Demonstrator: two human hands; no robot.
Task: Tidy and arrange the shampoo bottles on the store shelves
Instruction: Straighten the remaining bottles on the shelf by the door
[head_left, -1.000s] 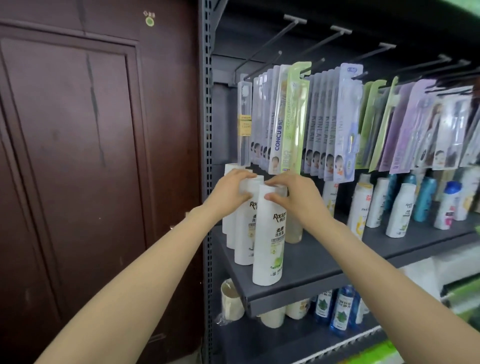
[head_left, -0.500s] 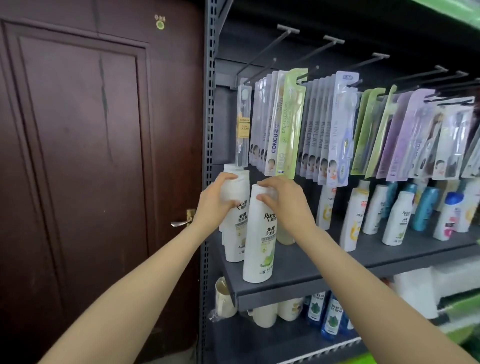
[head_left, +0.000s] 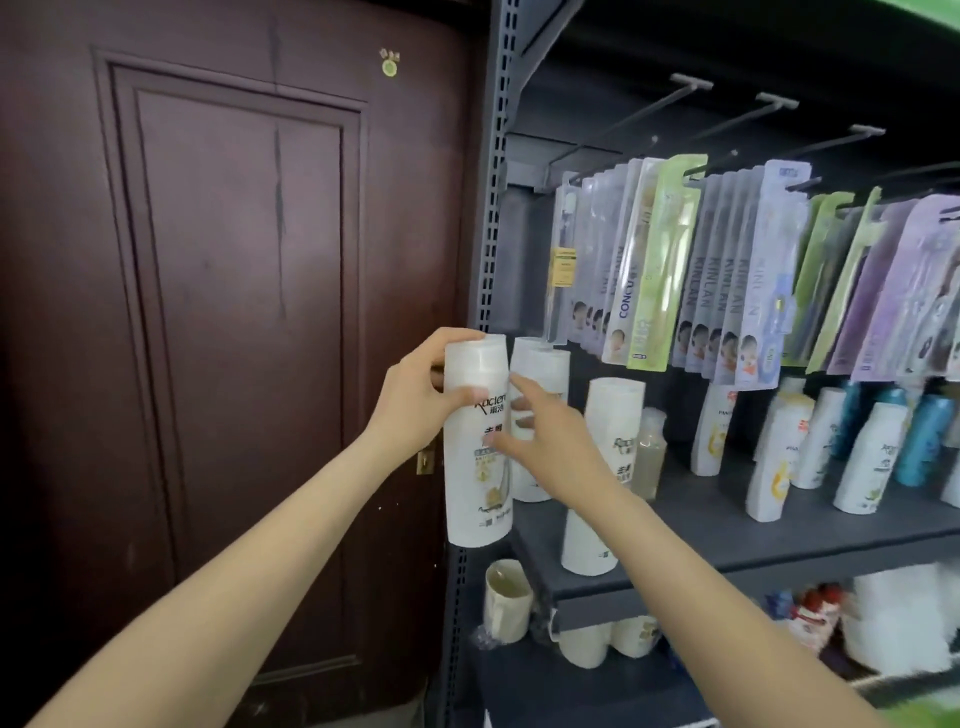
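Two bare hands work at the left end of the dark grey metal shelf (head_left: 753, 540). The left hand (head_left: 415, 400) grasps a tall white plastic shampoo bottle with a yellow label (head_left: 478, 467) near its cap, fingers and thumb curled round it, holding it upright just left of the shelf's front edge, clear of the surface. The right hand (head_left: 550, 447) has its fingers released and extended, reaching across toward the bottle's label. More white shampoo bottles (head_left: 602, 467) stand on the shelf behind that hand. Packaged toothbrushes (head_left: 701, 270) hang on pegs above. A dark brown wooden door (head_left: 234, 312) stands at left.
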